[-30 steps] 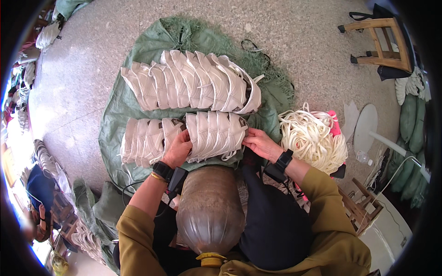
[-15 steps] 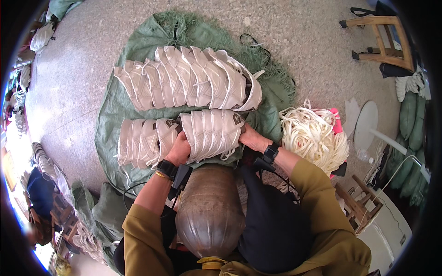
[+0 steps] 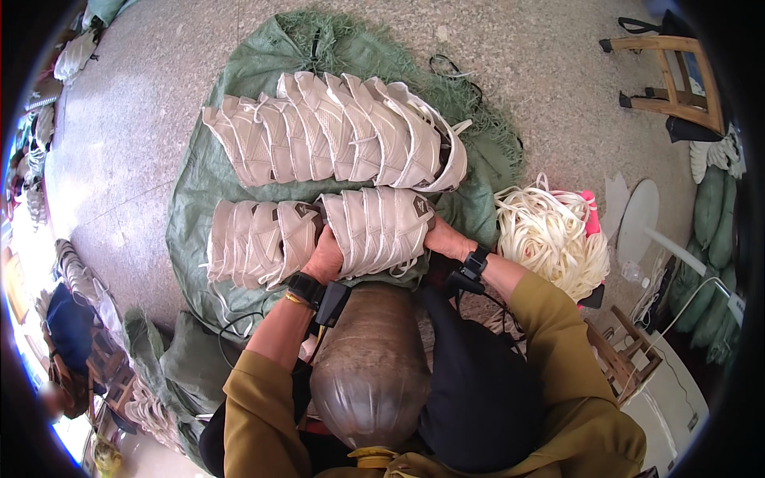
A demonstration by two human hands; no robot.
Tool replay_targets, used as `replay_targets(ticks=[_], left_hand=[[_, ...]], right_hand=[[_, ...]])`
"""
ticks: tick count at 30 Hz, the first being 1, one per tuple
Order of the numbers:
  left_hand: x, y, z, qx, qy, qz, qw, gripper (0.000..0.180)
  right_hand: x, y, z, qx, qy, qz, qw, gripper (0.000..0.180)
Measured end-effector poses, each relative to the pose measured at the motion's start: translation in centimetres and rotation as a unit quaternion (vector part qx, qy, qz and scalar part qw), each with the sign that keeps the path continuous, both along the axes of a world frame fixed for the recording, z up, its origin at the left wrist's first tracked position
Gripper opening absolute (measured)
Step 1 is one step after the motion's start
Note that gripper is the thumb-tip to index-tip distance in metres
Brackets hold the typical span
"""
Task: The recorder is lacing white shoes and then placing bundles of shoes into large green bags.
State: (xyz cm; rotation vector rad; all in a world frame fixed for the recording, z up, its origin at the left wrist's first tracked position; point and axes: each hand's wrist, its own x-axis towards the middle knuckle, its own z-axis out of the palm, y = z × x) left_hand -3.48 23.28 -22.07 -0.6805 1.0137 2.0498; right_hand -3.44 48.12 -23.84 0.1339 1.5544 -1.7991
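Slid farther under the right end of a short bundle of beige, stitched, nested shoe uppers (image 3: pixel 378 231) with right hand (image 3: pixel 448 237), from a fingertip hold one second ago. Now gripping that bundle between this hand and left hand (image 3: pixel 325 255); with fingertips hidden, impossible to tell how firmly. Probably at the step of securing the hold; for next move, needing even support from both ends. On outer side of left hand, a similar beige bundle (image 3: pixel 259 235); beyond both hands, a longer row of beige uppers (image 3: pixel 343 131); underneath, a dull-green woven plastic sheet (image 3: pixel 195 183). Right of right hand, a tangled heap of cream flat laces (image 3: pixel 550 239). Nearer than both hands, a large, rounded, brownish plastic bottle (image 3: pixel 370 374).
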Motion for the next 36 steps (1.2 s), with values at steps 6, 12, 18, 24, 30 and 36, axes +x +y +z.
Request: replay_targets(ticks=[6, 12, 18, 24, 30, 36], left_hand=[[0.4, -0.4, -1.1, -0.031, 0.006, -0.047, 0.998, 0.054], [0.0, 0.0, -1.3, 0.007, 0.093, -0.098, 0.991, 0.049], [0.1, 0.7, -1.6, -0.197, 0.376, -0.316, 0.848, 0.046], [1.6, -0.7, -4.6, -0.235, 0.331, -0.299, 0.864, 0.045], [2.4, -2.2, -7.6, 0.170, -0.104, 0.076, 0.977, 0.046], [1.5, 0.1, -5.6, 0.392, -0.133, 0.122, 0.902, 0.047]], right_hand=[[0.7, -0.8, -0.6, -0.016, -0.025, -0.061, 0.998, 0.068], [0.3, -0.8, -0.4, 0.010, -0.023, -0.037, 0.999, 0.073], [0.7, -0.4, -0.8, -0.007, -0.028, -0.032, 0.999, 0.071], [-0.2, -2.0, 0.3, -0.031, -0.012, -0.038, 0.999, 0.072], [0.5, -1.8, -0.5, -0.092, -0.089, -0.084, 0.988, 0.078], [1.4, -0.9, -1.1, -0.091, -0.126, -0.144, 0.977, 0.074]])
